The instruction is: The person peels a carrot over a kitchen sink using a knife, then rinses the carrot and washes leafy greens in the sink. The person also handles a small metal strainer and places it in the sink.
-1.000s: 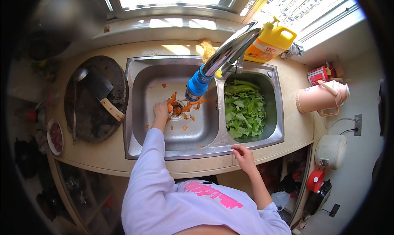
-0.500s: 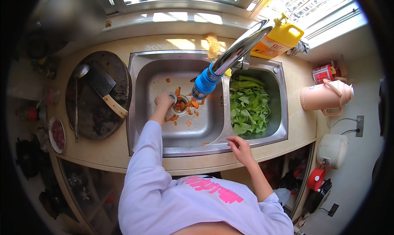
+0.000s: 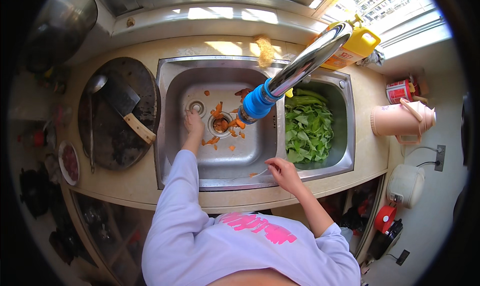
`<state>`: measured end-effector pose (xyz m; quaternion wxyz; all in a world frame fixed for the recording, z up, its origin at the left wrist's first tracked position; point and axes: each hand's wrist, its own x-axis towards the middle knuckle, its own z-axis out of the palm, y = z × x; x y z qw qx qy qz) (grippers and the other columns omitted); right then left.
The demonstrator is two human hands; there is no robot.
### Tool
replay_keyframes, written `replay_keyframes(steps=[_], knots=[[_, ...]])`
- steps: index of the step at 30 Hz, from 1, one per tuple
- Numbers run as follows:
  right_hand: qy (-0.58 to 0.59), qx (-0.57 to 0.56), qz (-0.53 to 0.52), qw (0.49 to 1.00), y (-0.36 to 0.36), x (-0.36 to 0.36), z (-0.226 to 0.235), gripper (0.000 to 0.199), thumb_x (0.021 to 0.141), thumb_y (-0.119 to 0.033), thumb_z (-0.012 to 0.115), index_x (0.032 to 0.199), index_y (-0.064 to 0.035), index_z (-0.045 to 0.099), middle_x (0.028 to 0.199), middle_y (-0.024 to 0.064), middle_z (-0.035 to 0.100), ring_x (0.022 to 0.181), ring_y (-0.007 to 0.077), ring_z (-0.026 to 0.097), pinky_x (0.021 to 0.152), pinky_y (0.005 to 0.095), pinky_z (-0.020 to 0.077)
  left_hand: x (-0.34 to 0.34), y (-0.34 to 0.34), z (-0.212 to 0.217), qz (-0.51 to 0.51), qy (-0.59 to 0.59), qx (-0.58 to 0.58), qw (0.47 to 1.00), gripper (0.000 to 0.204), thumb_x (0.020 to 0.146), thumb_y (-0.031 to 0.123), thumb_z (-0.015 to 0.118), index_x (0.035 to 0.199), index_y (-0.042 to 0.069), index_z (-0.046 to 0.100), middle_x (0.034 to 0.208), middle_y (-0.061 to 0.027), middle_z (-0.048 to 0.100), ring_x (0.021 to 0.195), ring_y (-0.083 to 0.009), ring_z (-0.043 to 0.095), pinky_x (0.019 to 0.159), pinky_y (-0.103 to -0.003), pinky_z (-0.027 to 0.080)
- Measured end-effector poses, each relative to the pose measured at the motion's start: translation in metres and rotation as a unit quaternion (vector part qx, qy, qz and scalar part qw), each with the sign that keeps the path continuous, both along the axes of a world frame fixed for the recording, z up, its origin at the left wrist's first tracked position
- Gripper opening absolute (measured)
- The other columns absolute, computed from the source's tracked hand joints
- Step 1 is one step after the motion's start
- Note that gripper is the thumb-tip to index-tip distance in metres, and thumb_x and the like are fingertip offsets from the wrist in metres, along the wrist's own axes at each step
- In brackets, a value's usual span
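Note:
My left hand (image 3: 193, 126) reaches into the large left sink basin (image 3: 240, 158), fingers partly spread. Just beyond its fingertips a round metal sink strainer (image 3: 197, 107) lies on the basin floor. Beside it is the drain hole (image 3: 219, 124), with orange peelings (image 3: 216, 111) in and around it. My right hand (image 3: 284, 174) is over the sink's front rim, thumb and fingers pinched together; what they hold, if anything, is too small to make out. A small orange scrap (image 3: 253, 175) sits on the rim near it.
A chrome faucet (image 3: 312, 58) with a blue nozzle (image 3: 257, 103) overhangs the basin. Leafy greens (image 3: 305, 131) fill the right basin. Left of the sink, a cleaver (image 3: 120, 97) and a ladle (image 3: 91, 121) lie on a round chopping board (image 3: 107, 146). A pink thermos (image 3: 400, 118) stands at the right.
My left hand has set the strainer down on the basin floor, away from the drain, and let go. My right hand has moved left along the front rim. The view has shifted slightly.

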<state>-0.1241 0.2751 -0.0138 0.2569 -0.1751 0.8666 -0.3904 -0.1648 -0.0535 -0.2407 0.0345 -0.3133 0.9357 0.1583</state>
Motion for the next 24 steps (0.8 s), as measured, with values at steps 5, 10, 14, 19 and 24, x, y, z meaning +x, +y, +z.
replay_keyframes(steps=[5, 10, 14, 19, 24], knots=[[-0.011, 0.007, -0.001, 1.0, -0.004, 0.0, -0.001, 0.015, 0.083, -0.005, 0.056, 0.097, -0.0016, 0.061, 0.086, 0.0136, 0.062, 0.075, 0.0256, 0.061, 0.067, 0.0333, 0.049, -0.002, 0.012, 0.011, -0.101, -0.078, 0.059, 0.99, 0.022, 0.074, 0.005, 0.062, 0.096, 0.005, 0.061, 0.11, -0.0143, 0.056, 0.105, -0.0303, 0.053, 0.088, -0.044, 0.043], [-0.013, 0.019, 0.014, 1.0, 0.0, 0.0, -0.007, 0.015, 0.083, -0.007, 0.056, 0.097, -0.0021, 0.061, 0.089, 0.014, 0.063, 0.08, 0.0279, 0.061, 0.072, 0.0354, 0.0486, -0.021, 0.013, 0.007, -0.135, 0.098, 0.124, 0.978, 0.021, 0.074, 0.006, 0.062, 0.095, 0.006, 0.061, 0.108, -0.0105, 0.057, 0.107, -0.029, 0.05, 0.09, -0.045, 0.041], [-0.004, 0.031, 0.025, 0.999, -0.007, -0.006, -0.007, 0.016, 0.083, -0.007, 0.055, 0.097, -0.0017, 0.061, 0.09, 0.0146, 0.063, 0.082, 0.0291, 0.061, 0.072, 0.0358, 0.0487, -0.044, 0.01, -0.001, -0.092, 0.189, -0.05, 0.976, 0.023, 0.075, 0.004, 0.059, 0.098, 0.007, 0.059, 0.11, -0.0115, 0.054, 0.105, -0.0315, 0.048, 0.091, -0.044, 0.041], [-0.015, 0.029, 0.009, 0.999, -0.006, -0.006, -0.007, 0.016, 0.083, -0.007, 0.055, 0.097, -0.0016, 0.061, 0.09, 0.0149, 0.063, 0.079, 0.0288, 0.062, 0.07, 0.0358, 0.049, -0.047, -0.008, 0.014, 0.014, 0.117, -0.005, 0.993, 0.035, 0.076, 0.002, 0.056, 0.11, 0.006, 0.051, 0.109, -0.0153, 0.051, 0.104, -0.0327, 0.047, 0.091, -0.044, 0.039], [-0.025, 0.031, -0.013, 0.999, -0.006, -0.006, -0.012, 0.015, 0.083, -0.006, 0.055, 0.096, -0.0017, 0.061, 0.088, 0.0145, 0.063, 0.078, 0.0284, 0.061, 0.07, 0.0359, 0.049, -0.019, -0.01, 0.025, -0.022, 0.031, -0.035, 0.999, 0.038, 0.076, -0.002, 0.053, 0.112, 0.005, 0.046, 0.103, -0.0153, 0.057, 0.101, -0.033, 0.05, 0.088, -0.042, 0.04]])
